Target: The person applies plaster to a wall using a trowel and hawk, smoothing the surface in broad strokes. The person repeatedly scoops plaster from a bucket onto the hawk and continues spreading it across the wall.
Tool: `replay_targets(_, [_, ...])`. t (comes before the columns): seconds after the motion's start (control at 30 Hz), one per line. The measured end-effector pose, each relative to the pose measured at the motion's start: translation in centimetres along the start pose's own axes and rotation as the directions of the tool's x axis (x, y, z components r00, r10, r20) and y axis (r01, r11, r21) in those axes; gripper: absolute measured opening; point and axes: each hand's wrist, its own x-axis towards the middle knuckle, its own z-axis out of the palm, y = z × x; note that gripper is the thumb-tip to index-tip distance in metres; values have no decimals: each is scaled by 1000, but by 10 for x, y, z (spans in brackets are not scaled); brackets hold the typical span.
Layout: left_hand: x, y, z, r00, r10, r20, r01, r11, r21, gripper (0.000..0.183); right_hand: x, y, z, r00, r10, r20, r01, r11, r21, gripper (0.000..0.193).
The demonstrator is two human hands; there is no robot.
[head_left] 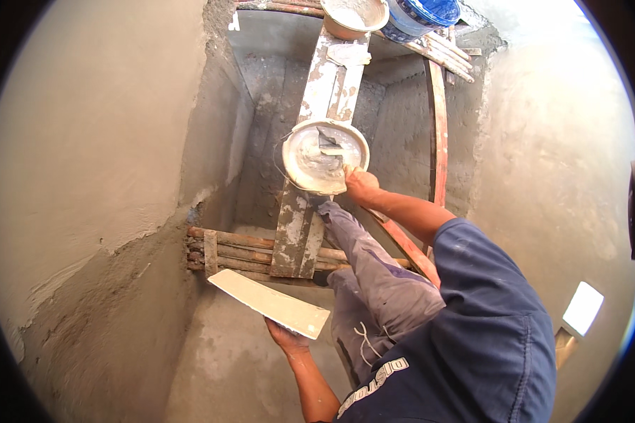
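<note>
My left hand (287, 337) is closed under a long, cream-coloured plastering float (269, 303), holding it flat side up, low at the left of my legs. Ahead of me, a round bucket (293, 174) of wet grey-white plaster (310, 158) stands on the plank. Over its near right rim reaches my right hand (360, 183), fingers closed around a small trowel (333, 151). The trowel lies in the plaster, and part of it is hidden by the mix and my fingers.
A plaster-stained plank (287, 243) rests across wooden poles (243, 252) over a lower floor. Beyond are a second basin (346, 29) and a blue bucket (404, 28). Plastered walls flank me on the left (99, 127) and right (543, 155). A reddish timber (439, 141) runs along the right.
</note>
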Motion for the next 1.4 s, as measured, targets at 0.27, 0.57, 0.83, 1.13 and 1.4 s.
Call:
replay_targets(0.27, [-1,3,-7,998,-54,12,55,994,-94,44,-83,7,-37,989,145,11,-136,892,430,50])
replay_targets(0.57, [2,10,-14,1000,-22,18,23,998,-52,46,16,-13,-47,995,40,-91,-20,977,211,48])
replay_targets(0.83, [4,7,-16,999,-36,27,38,998,-58,48,1,-10,-10,985,-161,-62,158,986,-44,49])
replay_targets(1.13, [1,13,-8,1000,16,22,-15,998,-58,47,-61,6,-63,998,48,-46,-33,959,281,50])
replay_targets(1.4, [10,12,-13,992,-92,90,101,990,-98,49,-76,40,-1,939,312,141,-330,712,620,42])
